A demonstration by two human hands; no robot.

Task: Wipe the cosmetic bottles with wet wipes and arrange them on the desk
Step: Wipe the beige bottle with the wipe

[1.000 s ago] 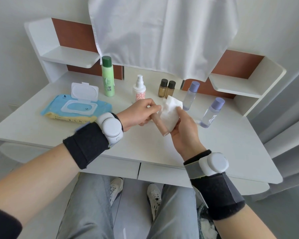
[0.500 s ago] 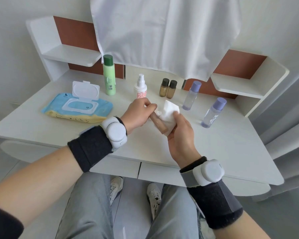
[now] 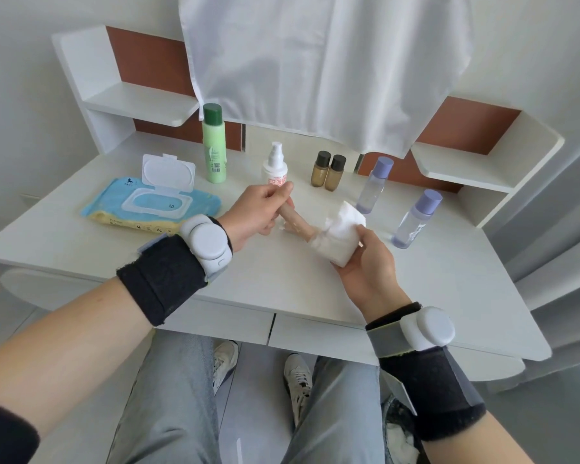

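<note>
While my left hand (image 3: 258, 211) grips the far end of the beige bottle (image 3: 295, 223), fingers curled round it, my right hand (image 3: 365, 266) holds the wipe (image 3: 344, 231) folded over the near end. Thumb and fingers are closed on wipe and bottle together.

Bottle: held over the middle of the desk (image 3: 282, 279), lying nearly level, slanting from back-left to front-right. Only the stretch between my hands shows bare. The wipe's loose corner sticks up behind my right thumb.

Back edge, left to right, all upright:
- green bottle (image 3: 214, 149), dark green cap, left of centre
- spray bottle (image 3: 275, 167), white, just behind my left knuckles
- two brown bottles (image 3: 329, 172), black caps, side by side and touching
- purple-capped bottle (image 3: 374, 187), clear

A second purple-capped bottle (image 3: 416, 221) stands nearer the right edge, apart from the first and just beyond my right hand.

Left edge: wipes pack (image 3: 148, 212), blue, lying flat, lid flipped open toward the back.

Both wrists carry a black band with a white pod. A white cloth (image 3: 315, 61) hangs over the back of the desk, and a shelf sits at each back corner.
</note>
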